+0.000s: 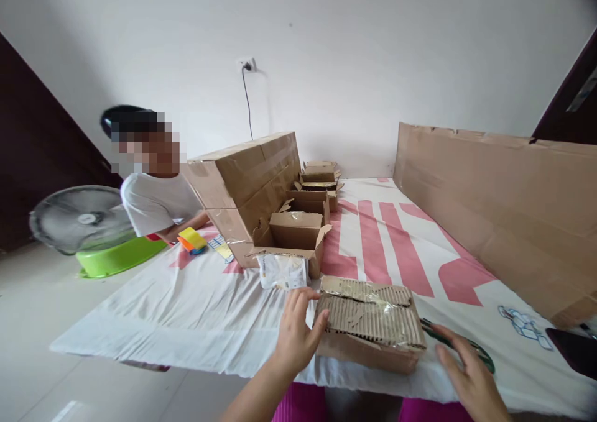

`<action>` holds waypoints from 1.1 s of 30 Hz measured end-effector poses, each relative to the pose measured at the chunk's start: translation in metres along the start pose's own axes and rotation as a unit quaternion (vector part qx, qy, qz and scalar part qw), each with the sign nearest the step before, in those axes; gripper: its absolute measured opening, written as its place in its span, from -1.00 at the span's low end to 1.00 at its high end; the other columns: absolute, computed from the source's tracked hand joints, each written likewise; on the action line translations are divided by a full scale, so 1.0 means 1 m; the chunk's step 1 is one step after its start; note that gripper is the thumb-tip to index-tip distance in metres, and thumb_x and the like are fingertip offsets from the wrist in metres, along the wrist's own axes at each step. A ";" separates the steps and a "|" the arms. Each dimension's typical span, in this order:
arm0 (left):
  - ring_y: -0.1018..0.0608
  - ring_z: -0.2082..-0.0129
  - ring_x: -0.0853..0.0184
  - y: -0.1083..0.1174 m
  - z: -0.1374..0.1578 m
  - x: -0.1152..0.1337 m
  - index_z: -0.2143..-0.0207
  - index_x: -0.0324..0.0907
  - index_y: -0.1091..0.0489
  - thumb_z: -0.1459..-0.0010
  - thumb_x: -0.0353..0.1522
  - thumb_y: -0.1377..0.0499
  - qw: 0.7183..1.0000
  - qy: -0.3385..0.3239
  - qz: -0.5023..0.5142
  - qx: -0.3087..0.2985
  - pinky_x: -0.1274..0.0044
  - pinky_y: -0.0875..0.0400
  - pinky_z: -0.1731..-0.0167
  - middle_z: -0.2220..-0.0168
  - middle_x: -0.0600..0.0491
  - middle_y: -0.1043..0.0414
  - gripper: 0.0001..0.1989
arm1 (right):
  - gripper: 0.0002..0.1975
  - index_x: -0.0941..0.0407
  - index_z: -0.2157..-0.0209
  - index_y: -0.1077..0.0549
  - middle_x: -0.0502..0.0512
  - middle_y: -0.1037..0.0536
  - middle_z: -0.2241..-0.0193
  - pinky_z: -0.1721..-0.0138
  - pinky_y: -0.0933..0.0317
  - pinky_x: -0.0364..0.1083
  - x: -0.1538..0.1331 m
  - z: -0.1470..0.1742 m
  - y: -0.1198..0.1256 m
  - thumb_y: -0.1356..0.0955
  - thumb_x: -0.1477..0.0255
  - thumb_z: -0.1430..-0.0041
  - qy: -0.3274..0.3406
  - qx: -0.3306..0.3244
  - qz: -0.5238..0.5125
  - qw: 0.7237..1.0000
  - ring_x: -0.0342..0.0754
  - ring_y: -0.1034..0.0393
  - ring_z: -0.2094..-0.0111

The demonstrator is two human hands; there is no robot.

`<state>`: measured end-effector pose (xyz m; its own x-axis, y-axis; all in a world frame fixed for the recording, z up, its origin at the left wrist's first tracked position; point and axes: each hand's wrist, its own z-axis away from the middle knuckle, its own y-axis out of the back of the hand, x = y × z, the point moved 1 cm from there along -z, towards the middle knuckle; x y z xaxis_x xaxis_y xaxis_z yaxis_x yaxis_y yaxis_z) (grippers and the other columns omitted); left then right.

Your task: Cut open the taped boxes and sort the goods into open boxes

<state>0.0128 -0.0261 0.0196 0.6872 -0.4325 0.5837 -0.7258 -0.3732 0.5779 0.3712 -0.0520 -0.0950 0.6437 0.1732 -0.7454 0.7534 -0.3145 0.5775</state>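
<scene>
A small cardboard box [373,322] lies at the table's near edge, its top torn down to the corrugated layer and crossed by clear tape. My left hand [296,329] is at its left end, fingers apart, thumb and fingertips against the cardboard. To the right of the box lies what looks like a pair of scissors with a green handle [487,357]. Over it is my right hand [466,369], index finger and thumb apart, partly covering the tool; the hand does not appear closed round it.
Several open cardboard boxes [298,229] line a stacked carton wall [261,173]. A large cardboard sheet [489,211] stands at right. Across the table sits a person [153,204] near yellow and orange pieces [192,238]. A fan [84,219] and green basin [116,257] are at left.
</scene>
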 end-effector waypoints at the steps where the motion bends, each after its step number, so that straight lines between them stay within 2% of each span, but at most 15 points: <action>1: -0.49 0.22 0.16 0.000 -0.004 0.004 0.25 -0.09 -0.36 -0.21 -0.22 -0.12 0.999 -0.014 -0.030 -0.012 0.36 -0.37 0.20 0.27 -0.02 -0.46 -0.84 | -0.54 0.08 0.07 -0.51 0.26 -0.58 0.04 -0.10 -0.28 0.17 0.004 -0.006 0.005 -0.26 0.08 -0.17 0.013 0.031 0.063 0.997 0.21 -0.44 -0.03; 3: -0.48 0.30 0.16 -0.002 -0.011 0.010 0.34 -0.08 -0.38 -0.18 -0.21 -0.16 0.995 -0.011 -0.094 -0.043 0.37 -0.34 0.26 0.35 0.01 -0.46 -0.85 | -0.52 0.12 0.11 -0.53 0.30 -0.58 0.07 -0.06 -0.27 0.22 0.011 -0.016 0.008 -0.25 0.08 -0.14 0.028 0.060 0.186 0.980 0.27 -0.43 0.01; 7: -0.48 0.34 0.12 -0.008 -0.021 0.019 0.51 -0.08 -0.35 -0.05 -0.16 -0.28 0.983 0.035 -0.164 -0.075 0.36 -0.31 0.30 0.45 0.02 -0.42 -0.76 | -0.51 0.15 0.06 -0.55 0.33 -0.57 0.07 0.10 -0.31 0.22 0.020 -0.015 -0.010 -0.18 0.21 -0.18 0.028 0.030 0.328 0.944 0.29 -0.41 0.05; 9: -0.47 0.34 0.13 -0.006 -0.023 0.022 0.55 -0.07 -0.31 -0.04 -0.24 -0.26 0.986 0.049 -0.132 -0.094 0.37 -0.31 0.30 0.48 0.04 -0.40 -0.78 | -0.52 0.13 0.02 -0.53 0.31 -0.56 0.07 0.11 -0.28 0.20 0.019 -0.010 -0.018 -0.15 0.26 -0.22 0.032 0.038 0.357 0.933 0.27 -0.39 0.05; 11: -0.47 0.36 0.18 -0.001 -0.023 0.025 0.50 -0.07 -0.30 -0.08 -0.31 -0.19 0.989 0.076 -0.052 -0.115 0.41 -0.31 0.33 0.47 0.06 -0.40 -0.86 | -0.53 0.12 0.01 -0.52 0.28 -0.56 0.08 0.10 -0.26 0.17 0.018 -0.005 -0.023 -0.13 0.27 -0.26 0.037 0.051 0.367 0.928 0.24 -0.38 0.05; 14: -0.46 0.40 0.27 0.010 -0.021 0.026 0.42 -0.08 -0.27 -0.10 -0.31 -0.14 0.972 0.140 0.099 -0.161 0.47 -0.31 0.38 0.44 0.10 -0.41 -0.91 | -0.56 0.11 0.02 -0.52 0.26 -0.56 0.10 0.12 -0.25 0.15 0.016 -0.004 -0.023 -0.14 0.29 -0.27 0.041 0.054 0.370 0.926 0.22 -0.37 0.07; 18: -0.37 0.42 0.33 0.018 -0.027 0.028 0.32 -0.12 -0.29 -0.04 -0.10 -0.22 0.912 0.190 0.272 -0.241 0.53 -0.25 0.42 0.44 0.12 -0.32 -0.69 | -0.58 0.11 0.03 -0.53 0.27 -0.55 0.10 0.11 -0.22 0.15 0.017 -0.005 -0.022 -0.16 0.31 -0.26 0.040 0.052 0.374 0.925 0.22 -0.36 0.06; 20: -0.32 0.45 0.36 0.019 -0.035 0.030 0.24 -0.14 -0.32 -0.03 0.01 -0.21 0.874 0.207 0.320 -0.301 0.55 -0.18 0.47 0.43 0.12 -0.28 -0.56 | -0.58 0.13 0.02 -0.52 0.28 -0.55 0.10 0.09 -0.21 0.14 0.017 -0.005 -0.023 -0.16 0.32 -0.27 0.040 0.050 0.373 0.925 0.22 -0.35 0.05; 22: -0.27 0.45 0.38 0.019 -0.042 0.032 0.27 -0.16 -0.32 -0.05 0.05 -0.19 0.854 0.202 0.320 -0.357 0.56 -0.14 0.47 0.43 0.14 -0.24 -0.53 | -0.59 0.12 0.02 -0.52 0.26 -0.54 0.09 0.09 -0.20 0.13 0.017 -0.005 -0.022 -0.16 0.32 -0.27 0.034 0.048 0.372 0.927 0.20 -0.35 0.04; 24: -0.24 0.42 0.39 0.019 -0.048 0.034 0.28 -0.17 -0.30 -0.07 0.05 -0.19 0.857 0.181 0.303 -0.375 0.55 -0.13 0.42 0.42 0.16 -0.18 -0.53 | -0.60 0.09 0.03 -0.53 0.23 -0.55 0.09 0.09 -0.20 0.13 0.018 -0.006 -0.020 -0.17 0.33 -0.26 0.029 0.041 0.362 0.931 0.19 -0.37 0.05; 27: -0.21 0.41 0.40 0.019 -0.049 0.034 0.13 -0.13 -0.24 -0.11 0.01 -0.17 0.852 0.180 0.310 -0.383 0.55 -0.12 0.40 0.42 0.20 -0.12 -0.54 | -0.62 0.07 0.08 -0.55 0.20 -0.59 0.13 0.06 -0.20 0.14 0.020 -0.012 -0.013 -0.19 0.30 -0.24 0.045 0.023 0.319 0.946 0.18 -0.40 0.07; 30: -0.25 0.37 0.38 0.021 -0.042 0.033 0.03 -0.10 -0.24 -0.15 -0.06 -0.15 0.839 0.185 0.330 -0.390 0.53 -0.16 0.36 0.34 0.16 -0.20 -0.57 | -0.63 0.07 0.15 -0.56 0.17 -0.63 0.21 0.01 -0.21 0.16 0.021 -0.021 -0.001 -0.22 0.22 -0.22 0.057 0.012 0.221 0.974 0.17 -0.46 0.11; 33: -0.28 0.34 0.36 0.021 -0.035 0.031 0.07 -0.13 -0.33 -0.18 -0.19 -0.14 0.853 0.181 0.314 -0.376 0.51 -0.19 0.31 0.32 0.12 -0.25 -0.69 | -0.58 0.11 0.16 -0.51 0.20 -0.63 0.25 0.09 -0.31 0.11 0.015 -0.026 0.015 -0.15 0.17 -0.28 0.035 0.040 0.160 0.986 0.15 -0.51 0.19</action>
<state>0.0204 -0.0184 0.0702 0.2340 -0.0202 0.9720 -0.8220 0.5298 0.2089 0.3955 -0.0299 -0.0885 0.8568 0.1158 -0.5025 0.4983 -0.4364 0.7491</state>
